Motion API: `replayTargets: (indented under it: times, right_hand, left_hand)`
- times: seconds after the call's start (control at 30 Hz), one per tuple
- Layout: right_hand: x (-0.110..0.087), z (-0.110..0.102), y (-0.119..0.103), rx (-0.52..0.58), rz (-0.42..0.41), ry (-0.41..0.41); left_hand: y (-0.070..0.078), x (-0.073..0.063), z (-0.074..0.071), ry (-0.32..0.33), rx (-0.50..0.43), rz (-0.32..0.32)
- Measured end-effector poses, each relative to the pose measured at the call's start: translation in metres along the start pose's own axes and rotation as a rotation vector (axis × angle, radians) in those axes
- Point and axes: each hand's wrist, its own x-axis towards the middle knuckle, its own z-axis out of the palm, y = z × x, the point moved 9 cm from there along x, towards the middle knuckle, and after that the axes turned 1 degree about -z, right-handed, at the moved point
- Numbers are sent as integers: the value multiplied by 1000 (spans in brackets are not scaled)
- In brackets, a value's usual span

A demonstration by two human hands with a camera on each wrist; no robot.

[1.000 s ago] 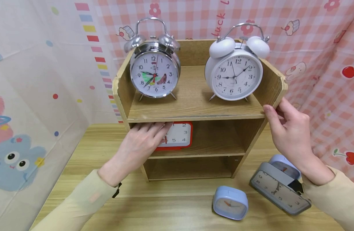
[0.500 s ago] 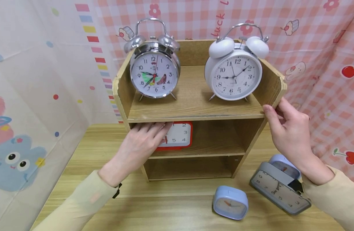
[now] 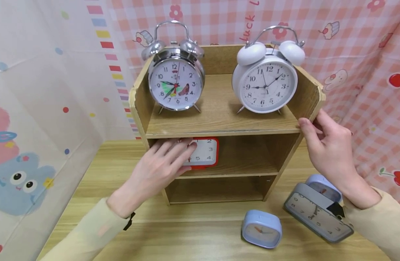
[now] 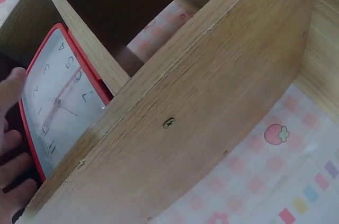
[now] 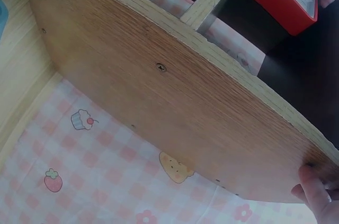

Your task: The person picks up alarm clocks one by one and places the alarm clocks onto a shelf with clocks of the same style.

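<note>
Left fingers [image 3: 185, 153] shifted, perhaps touching red clock [image 3: 204, 152], table [image 3: 200, 232], curtain [image 3: 216, 27]

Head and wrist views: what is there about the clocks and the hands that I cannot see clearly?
Red clock: left part behind the left hand, head view.
Rear blue clock: lower part behind the grey clock, head view.
Front blue clock: numerals too small and blurred, head view.
Right hand: mostly cut off by the right edge, right wrist view.
</note>
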Motion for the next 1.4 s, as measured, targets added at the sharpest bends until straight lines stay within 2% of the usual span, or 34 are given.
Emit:
replayTargets:
  times: [0.13,0.23,0.5,0.63,0.8,0.9,1.07,1.23,1.4]
  right_hand:
    - [-1,0,3,10,15,-13]
    - [-3,-1,5,22,16,-31]
    - [-9,-3,7,-3,-28,-81]
    - [-13,-5,7,-32,-42,-87]
    - [-19,-10,12,-51,-50,-74]
    - [-25,-14,16,-79,-49,-78]
    - [-37,-17,25,-145,-32,-110]
    - [-50,-17,41,-228,-5,-196]
    - [-65,-15,56,-277,-11,-271]
  left_hand:
    - [1,-5,-9,40,-81,6]
    - [2,-6,-19,98,-121,22]
    - [2,-9,-53,370,-189,96]
    - [-5,-12,-61,466,-228,81]
    - [-21,-16,-66,601,-269,-26]
    - [-34,-18,-68,654,-322,-113]
    - [-59,-20,-74,702,-425,-278]
    - [-77,-23,-75,737,-440,-454]
    - [-94,-25,-72,703,-463,-589]
